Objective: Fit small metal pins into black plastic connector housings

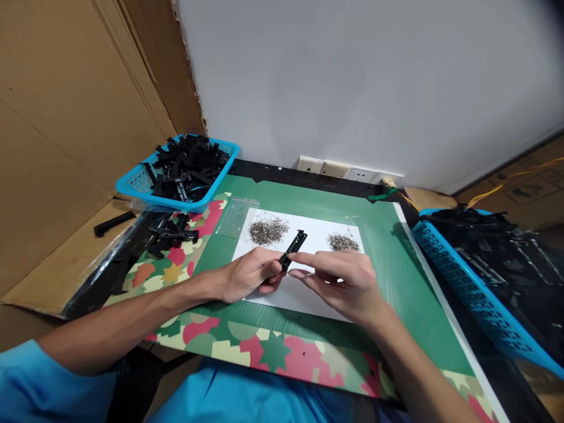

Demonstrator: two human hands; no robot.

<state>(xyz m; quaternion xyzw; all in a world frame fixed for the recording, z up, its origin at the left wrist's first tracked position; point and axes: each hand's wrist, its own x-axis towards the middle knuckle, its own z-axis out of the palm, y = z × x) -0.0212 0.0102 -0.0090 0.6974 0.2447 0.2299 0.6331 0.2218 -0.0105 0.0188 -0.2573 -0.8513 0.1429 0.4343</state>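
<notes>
My left hand (253,273) is closed round the lower end of a long, narrow black plastic part (294,247), which tilts up and to the right. The index fingertip of my right hand (343,279) touches the part near its middle. The thumb of that hand sits just below, and whether a small piece is between its fingers I cannot make out. Underneath lies a white sheet (304,296). On the sheet are a pile of tiny metal pieces (267,230) at the left and a smaller metal pile (342,242) at the right.
A blue basket (132,183) heaped with black parts stands at the back left, with loose black parts (170,235) before it. Another blue basket (476,294) of black parts is at the right. Beneath the sheet lies a green patterned board (388,264). Wall sockets (335,169) line the back.
</notes>
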